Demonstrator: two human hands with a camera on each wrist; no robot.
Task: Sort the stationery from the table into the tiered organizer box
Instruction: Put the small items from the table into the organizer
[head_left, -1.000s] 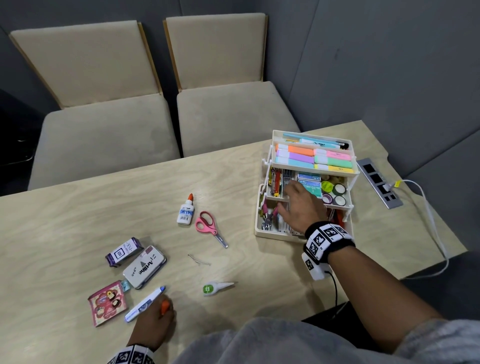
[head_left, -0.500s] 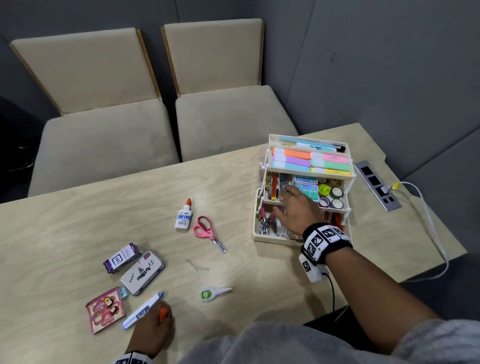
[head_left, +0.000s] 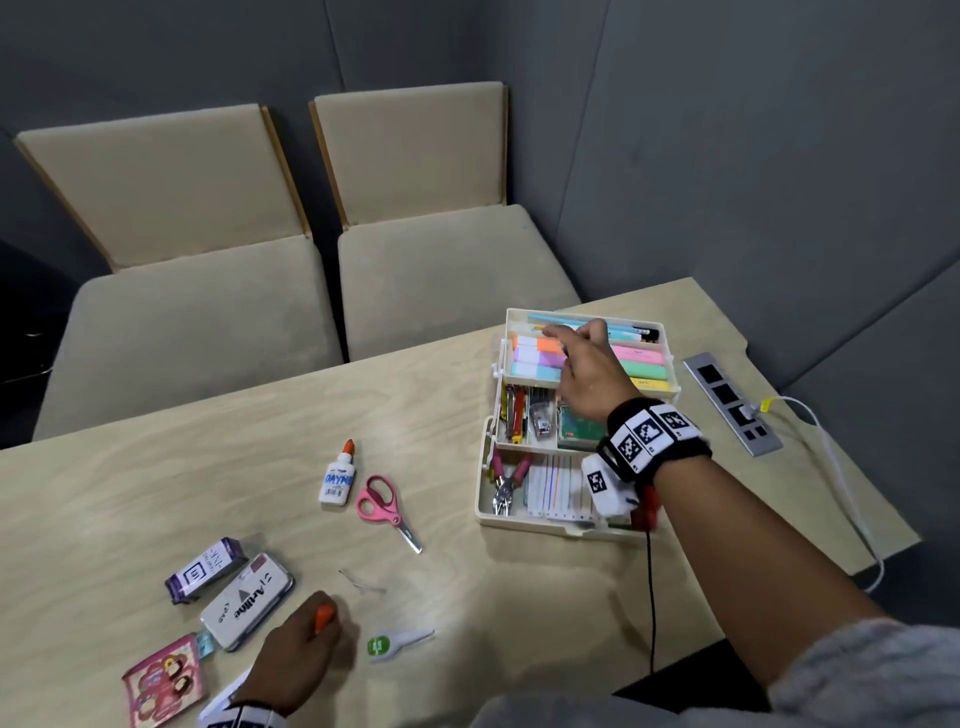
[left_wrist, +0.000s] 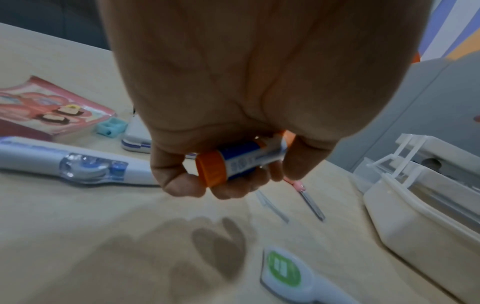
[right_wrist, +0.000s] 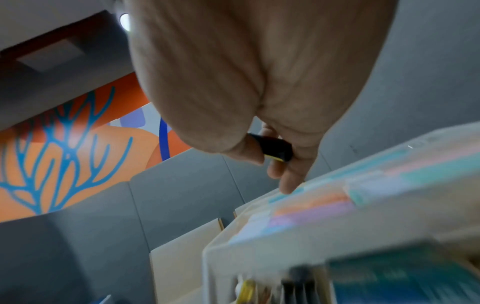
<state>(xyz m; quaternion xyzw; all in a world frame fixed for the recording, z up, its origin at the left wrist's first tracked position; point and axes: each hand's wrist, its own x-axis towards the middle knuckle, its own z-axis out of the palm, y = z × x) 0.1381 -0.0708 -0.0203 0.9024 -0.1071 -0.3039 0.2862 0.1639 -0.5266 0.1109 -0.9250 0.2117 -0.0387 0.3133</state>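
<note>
The white tiered organizer box (head_left: 519, 519) stands open on the right of the table, with pastel highlighters (head_left: 535, 358) in its top tier. My right hand (head_left: 566, 338) hovers over that top tier. In the right wrist view it (right_wrist: 270, 156) pinches a small black item with a yellow edge (right_wrist: 275, 148). My left hand (head_left: 317, 629) is at the table's near left, curled round an orange-capped glue stick (left_wrist: 233, 162) just above the tabletop. A white and blue pen (left_wrist: 78, 164) lies beside it.
On the table lie a glue bottle (head_left: 336, 480), pink scissors (head_left: 382, 501), a purple ink box (head_left: 205, 569), an Artline stamp pad (head_left: 247, 600), a pink sticker pack (head_left: 163, 680), green correction tape (head_left: 387, 644) and a thin wire clip (head_left: 361, 582). A power strip (head_left: 732, 402) sits right of the box.
My right hand has moved from the box's middle tier up to its top tier. My left hand still holds the orange-capped stick and has shifted right, away from the pen.
</note>
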